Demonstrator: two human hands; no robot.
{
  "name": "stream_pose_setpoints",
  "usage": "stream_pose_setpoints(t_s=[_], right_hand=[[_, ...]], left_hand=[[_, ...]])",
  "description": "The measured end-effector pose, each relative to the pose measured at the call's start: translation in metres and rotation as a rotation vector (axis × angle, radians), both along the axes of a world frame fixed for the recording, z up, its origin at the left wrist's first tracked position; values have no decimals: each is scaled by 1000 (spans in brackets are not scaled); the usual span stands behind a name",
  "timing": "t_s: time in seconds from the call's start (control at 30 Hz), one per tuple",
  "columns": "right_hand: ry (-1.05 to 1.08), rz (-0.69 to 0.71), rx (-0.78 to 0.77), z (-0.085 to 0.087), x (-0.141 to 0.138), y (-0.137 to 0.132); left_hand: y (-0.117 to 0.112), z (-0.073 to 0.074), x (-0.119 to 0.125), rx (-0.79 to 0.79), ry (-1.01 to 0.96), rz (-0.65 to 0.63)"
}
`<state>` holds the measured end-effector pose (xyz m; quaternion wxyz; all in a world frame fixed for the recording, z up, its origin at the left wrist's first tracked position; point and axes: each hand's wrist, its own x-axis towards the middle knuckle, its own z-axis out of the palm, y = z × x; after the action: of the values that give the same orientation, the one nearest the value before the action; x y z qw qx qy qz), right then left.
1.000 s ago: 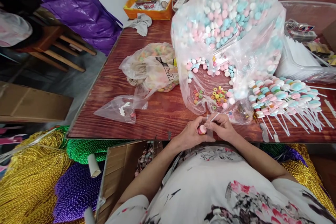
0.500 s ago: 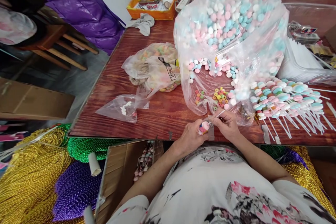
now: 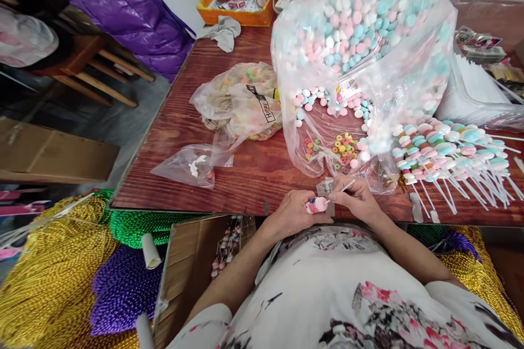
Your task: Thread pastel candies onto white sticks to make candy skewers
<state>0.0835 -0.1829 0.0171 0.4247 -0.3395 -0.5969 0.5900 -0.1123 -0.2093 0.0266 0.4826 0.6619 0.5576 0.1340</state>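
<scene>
Near the table's front edge, my left hand (image 3: 292, 212) is closed around a short stack of pink, white and blue candy-like discs (image 3: 317, 205). My right hand (image 3: 360, 199) pinches a thin white stick (image 3: 347, 186); its lower end meets the right end of the stack. Whether the stick runs inside the discs I cannot tell. Just beyond my hands lie small ring-shaped beads (image 3: 344, 150) on a clear plastic bag (image 3: 301, 144) full of pastel discs. To the right is a pile of stacked discs on white sticks (image 3: 454, 158).
A tied bag (image 3: 241, 101) of coloured pieces and a small clear bag (image 3: 180, 166) lie left on the table. An orange tray (image 3: 237, 13) stands at the back. A clear bin (image 3: 483, 109) of white sticks sits right. Bead strands (image 3: 53, 272) and a cardboard box (image 3: 184, 267) are below.
The disc stack in my left hand has tilted so its end points more to the right. My right hand and the stick have shifted slightly right and down; the view has moved a little.
</scene>
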Motion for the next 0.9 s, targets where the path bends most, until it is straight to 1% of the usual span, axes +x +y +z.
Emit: stream_pose_setpoints(t_s=[0.1, 0.17, 0.23, 0.33, 0.4, 0.5, 0.63, 0.73, 0.83, 0.9], right_hand=[[-17, 135, 89, 5, 5, 4], [-46, 175, 186, 12, 7, 3], [-98, 196, 333, 20, 10, -1], [-187, 216, 607, 32, 16, -6], [-204, 223, 716, 35, 20, -8], [-186, 234, 735, 35, 23, -7], [-164, 260, 686, 33, 19, -4], [-141, 254, 653, 30, 13, -4], [-167, 187, 676, 25, 7, -4], [-207, 81, 681, 21, 7, -3]], left_hand=[[-1, 2, -1, -148, -153, -63], [-1, 3, -1, -230, -222, -92], [0, 4, 0, -267, -270, -91], [2, 7, 0, -282, -320, -64], [3, 8, 0, -280, -329, -60], [4, 7, 0, -275, -333, -65], [2, 5, 2, -254, -348, -94], [0, 5, 5, -258, -348, -135], [-1, 5, 6, -239, -335, -162], [0, 6, 4, -202, -346, -142]])
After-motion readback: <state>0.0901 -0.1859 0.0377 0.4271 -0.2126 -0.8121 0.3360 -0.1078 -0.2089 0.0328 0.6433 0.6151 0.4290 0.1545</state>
